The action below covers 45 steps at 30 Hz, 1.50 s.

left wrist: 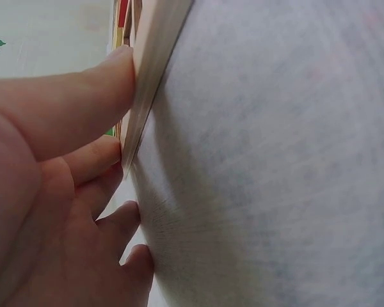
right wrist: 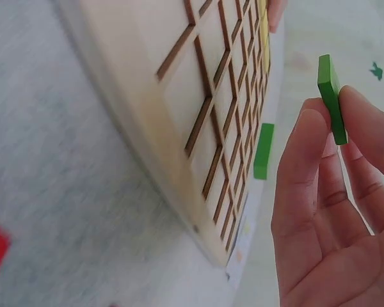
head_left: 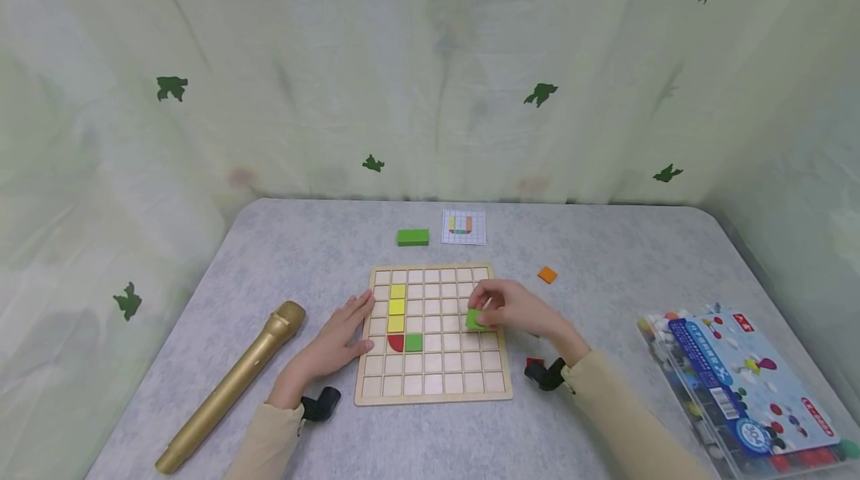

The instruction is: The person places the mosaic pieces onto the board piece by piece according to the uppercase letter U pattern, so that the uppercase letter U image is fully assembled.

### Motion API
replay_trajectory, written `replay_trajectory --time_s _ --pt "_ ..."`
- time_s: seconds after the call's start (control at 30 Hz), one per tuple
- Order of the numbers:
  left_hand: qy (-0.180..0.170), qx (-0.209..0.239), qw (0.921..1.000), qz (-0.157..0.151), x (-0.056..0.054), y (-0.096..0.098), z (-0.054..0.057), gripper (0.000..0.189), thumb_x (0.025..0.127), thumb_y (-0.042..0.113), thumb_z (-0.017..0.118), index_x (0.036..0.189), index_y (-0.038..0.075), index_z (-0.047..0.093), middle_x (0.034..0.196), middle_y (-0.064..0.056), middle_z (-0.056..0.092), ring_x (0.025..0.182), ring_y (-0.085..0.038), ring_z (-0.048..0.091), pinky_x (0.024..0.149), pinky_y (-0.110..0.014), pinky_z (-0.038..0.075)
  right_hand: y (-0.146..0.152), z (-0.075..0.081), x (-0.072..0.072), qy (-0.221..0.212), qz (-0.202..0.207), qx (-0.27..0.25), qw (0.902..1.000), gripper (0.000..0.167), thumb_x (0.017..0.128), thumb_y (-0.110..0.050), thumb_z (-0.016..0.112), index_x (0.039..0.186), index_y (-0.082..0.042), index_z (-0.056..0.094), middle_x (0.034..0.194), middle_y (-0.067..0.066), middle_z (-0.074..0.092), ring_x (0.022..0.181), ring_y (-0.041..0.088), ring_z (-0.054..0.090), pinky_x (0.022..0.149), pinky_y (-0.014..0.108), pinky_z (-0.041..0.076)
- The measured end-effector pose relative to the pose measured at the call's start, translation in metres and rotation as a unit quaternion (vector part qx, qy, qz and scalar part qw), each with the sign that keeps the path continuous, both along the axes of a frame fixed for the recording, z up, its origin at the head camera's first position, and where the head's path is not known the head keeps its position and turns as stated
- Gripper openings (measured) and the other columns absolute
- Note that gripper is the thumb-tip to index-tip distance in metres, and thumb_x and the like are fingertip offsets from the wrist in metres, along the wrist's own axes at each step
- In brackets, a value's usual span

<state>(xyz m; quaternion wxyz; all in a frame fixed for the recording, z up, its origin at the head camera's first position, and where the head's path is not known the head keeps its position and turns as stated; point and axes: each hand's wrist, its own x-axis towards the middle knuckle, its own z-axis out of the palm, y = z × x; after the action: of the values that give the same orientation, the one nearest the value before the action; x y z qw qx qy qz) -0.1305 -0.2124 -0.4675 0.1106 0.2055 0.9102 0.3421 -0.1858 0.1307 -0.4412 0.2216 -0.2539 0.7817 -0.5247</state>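
A square wooden grid board (head_left: 433,384) lies on the table between the hands. Three yellow tiles (head_left: 397,307) run down its left side, with a red quarter-round tile (head_left: 396,343) below them and a green square tile (head_left: 413,343) beside the red one. My left hand (head_left: 331,342) rests along the board's left edge, its fingers extended, and the thumb touches the wooden rim in the left wrist view. Over the board's right part, my right hand (head_left: 516,308) pinches another green square tile (right wrist: 331,102) between thumb and fingertips, held on edge above the grid.
Behind the board are a green block (head_left: 413,238) and a small pattern card (head_left: 463,228). An orange tile (head_left: 547,275) and a red piece (head_left: 534,361) lie right of it. A gold microphone (head_left: 231,383) is at left, a clear plastic box (head_left: 759,390) at right.
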Motion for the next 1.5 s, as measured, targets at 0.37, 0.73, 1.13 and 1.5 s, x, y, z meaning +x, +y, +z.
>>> replay_trajectory --time_s 0.37,0.73,1.13,1.5 --pt "0.000 0.004 1.0000 0.000 0.001 0.000 0.000 0.068 0.095 0.011 0.059 0.147 -0.009 0.022 0.156 -0.023 0.013 0.141 -0.044 0.005 0.112 -0.058 0.004 -0.037 0.004 -0.007 -0.022 0.054 -0.026 0.9980 0.013 0.086 0.004 0.062 0.098 0.000 0.063 0.090 0.009 0.058 0.076 0.021 0.059 0.071 0.042 0.054" --pt "-0.003 0.000 1.0000 0.003 0.000 0.000 -0.001 0.068 0.094 0.010 0.060 0.148 -0.008 0.021 0.156 -0.022 0.013 0.141 -0.043 0.005 0.112 -0.057 0.004 -0.065 -0.001 -0.005 0.021 0.073 0.023 0.9969 0.017 0.082 0.009 0.064 0.093 -0.003 0.066 0.081 0.003 0.058 0.077 0.014 0.055 0.069 0.024 0.048" --pt "0.000 0.004 1.0000 0.002 0.001 0.001 0.002 0.067 0.094 0.009 0.059 0.147 -0.010 0.022 0.156 -0.023 0.013 0.141 -0.044 0.006 0.112 -0.058 0.004 -0.070 -0.003 0.002 0.016 0.067 0.077 0.9946 0.013 0.083 0.007 0.065 0.088 -0.005 0.068 0.075 0.001 0.058 0.068 0.013 0.051 0.060 0.025 0.044" --pt "0.017 0.006 0.9998 -0.002 0.002 0.001 0.002 0.067 0.094 0.010 0.060 0.145 -0.012 0.024 0.154 -0.026 0.016 0.140 -0.047 0.008 0.111 -0.060 0.006 -0.075 -0.004 0.007 0.070 0.061 0.143 0.9854 0.017 0.081 0.005 0.065 0.085 -0.012 0.067 0.074 -0.004 0.058 0.069 0.012 0.052 0.062 0.026 0.044"
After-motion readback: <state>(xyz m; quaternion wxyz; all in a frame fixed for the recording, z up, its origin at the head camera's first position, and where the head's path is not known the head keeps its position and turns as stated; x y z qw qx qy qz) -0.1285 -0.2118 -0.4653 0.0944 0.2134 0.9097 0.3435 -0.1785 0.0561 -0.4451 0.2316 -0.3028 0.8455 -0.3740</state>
